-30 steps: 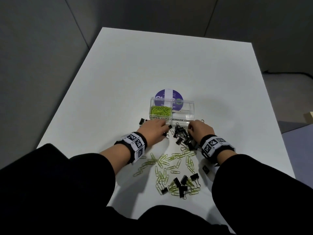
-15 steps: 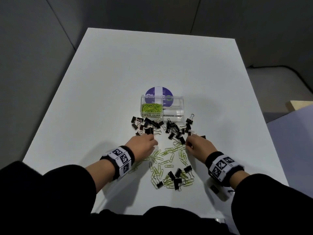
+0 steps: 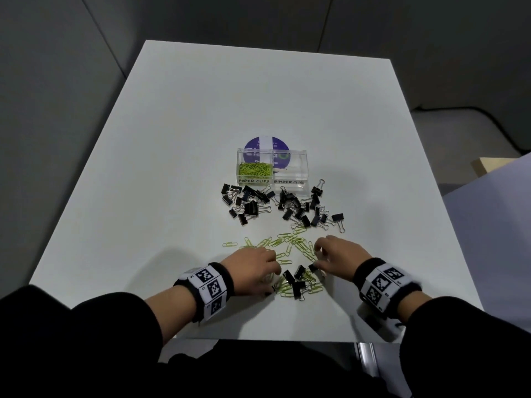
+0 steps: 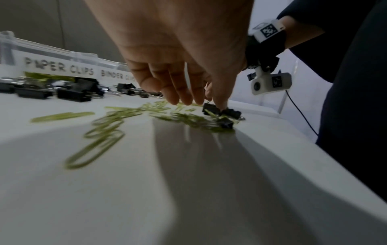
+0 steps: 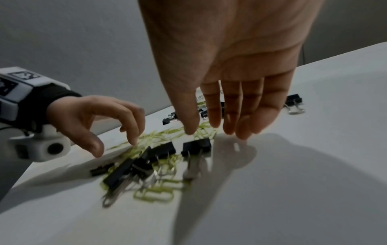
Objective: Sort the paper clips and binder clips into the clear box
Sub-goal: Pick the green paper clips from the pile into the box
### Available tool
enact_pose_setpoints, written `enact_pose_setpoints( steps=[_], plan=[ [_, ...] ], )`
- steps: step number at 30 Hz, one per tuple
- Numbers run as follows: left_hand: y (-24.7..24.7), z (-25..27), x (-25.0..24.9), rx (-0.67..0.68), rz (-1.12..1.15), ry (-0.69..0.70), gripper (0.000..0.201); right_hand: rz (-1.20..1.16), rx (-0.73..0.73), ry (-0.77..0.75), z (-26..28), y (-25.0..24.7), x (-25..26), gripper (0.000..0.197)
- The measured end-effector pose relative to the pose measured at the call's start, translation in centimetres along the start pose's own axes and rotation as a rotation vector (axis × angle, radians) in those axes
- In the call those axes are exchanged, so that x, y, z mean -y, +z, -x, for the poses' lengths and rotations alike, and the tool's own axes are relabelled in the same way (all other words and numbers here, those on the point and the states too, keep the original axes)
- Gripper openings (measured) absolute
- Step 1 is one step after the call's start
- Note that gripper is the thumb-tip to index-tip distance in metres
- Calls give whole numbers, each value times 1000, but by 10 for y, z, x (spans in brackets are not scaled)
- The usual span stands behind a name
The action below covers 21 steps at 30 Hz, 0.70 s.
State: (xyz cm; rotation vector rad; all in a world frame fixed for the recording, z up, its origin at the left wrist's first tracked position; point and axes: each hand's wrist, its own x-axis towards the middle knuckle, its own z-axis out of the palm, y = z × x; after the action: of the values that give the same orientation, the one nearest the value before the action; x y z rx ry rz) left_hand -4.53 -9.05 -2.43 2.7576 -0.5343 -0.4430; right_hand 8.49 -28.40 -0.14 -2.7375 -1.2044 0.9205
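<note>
The clear box [image 3: 303, 170] stands mid-table; its left compartment, marked PAPER CLIPS, holds green paper clips [image 3: 255, 169], and the BINDER CLIPS compartment looks empty. Black binder clips [image 3: 248, 201] lie in two heaps in front of it. Loose green paper clips [image 3: 283, 244] spread nearer me. A small mixed heap [image 3: 298, 284] lies near the front edge. My left hand [image 3: 270, 275] reaches down at the heap's left side, fingers loosely bent, holding nothing [image 4: 188, 99]. My right hand [image 3: 317, 257] hovers at its right, fingers straight and empty [image 5: 209, 127].
A purple round sticker [image 3: 265, 145] lies behind the box. The white table [image 3: 201, 110] ends close behind the near heap at its front edge. A pale board [image 3: 488, 165] and grey floor lie off the table's right side.
Both hands have drawn back from the binder clips by the box to the small mixed heap near the front edge. The binder clips stay in two heaps before the box.
</note>
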Motion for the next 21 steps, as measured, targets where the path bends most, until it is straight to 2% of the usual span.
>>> enact_pose_setpoints(
  steps=[2, 6, 11, 17, 21],
  plan=[
    [-1, -2, -7, 129, -1, -25, 43, 15, 53, 12, 8, 5, 0, 33],
    [-1, -4, -11, 200, -70, -41, 40, -52, 8, 47, 13, 21, 3, 31],
    [2, -4, -13, 161, -81, -54, 29, -163, -36, 87, 7, 22, 7, 16],
    [-2, -10, -13, 143, -218, -20, 40, -175, -62, 68, 6, 21, 12, 18],
    [-11, -17, -15, 99, -147, -75, 31, -239, -100, 64, 9, 20, 13, 18]
  ],
)
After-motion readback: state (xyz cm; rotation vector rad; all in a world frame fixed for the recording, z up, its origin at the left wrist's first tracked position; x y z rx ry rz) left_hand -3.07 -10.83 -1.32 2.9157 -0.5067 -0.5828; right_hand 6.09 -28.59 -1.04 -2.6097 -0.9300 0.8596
